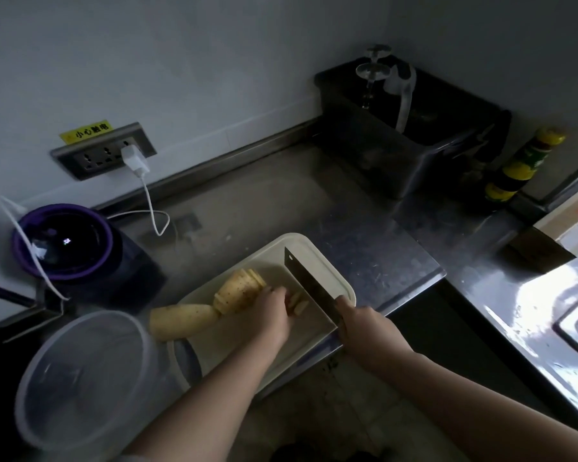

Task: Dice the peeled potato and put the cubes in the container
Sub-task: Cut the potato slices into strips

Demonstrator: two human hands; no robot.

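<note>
Mid-dice on the cutting board (327, 278), seen from the head.
The right hand (367, 325) grips the knife (309, 281), blade down at the board's middle. The left hand (274, 311) curls its fingers over the sliced potato (239, 291), strips (297, 305) beside the blade. Crosswise cuts come next, I'd say. The container (87, 378) waits off the board's left corner, past an uncut chunk (181, 320).

A: Light level?
B: Dim overall; wall (181, 61) grey, lower corners near black.
A: Glare, shadow?
B: Brightest at right: white glare on the steel surface (544, 295). Deep shadow beside the purple bowl (62, 243).
A: Sharpness?
B: Soft throughout; straight edges bow towards the rim; container (90, 378) blurred.
</note>
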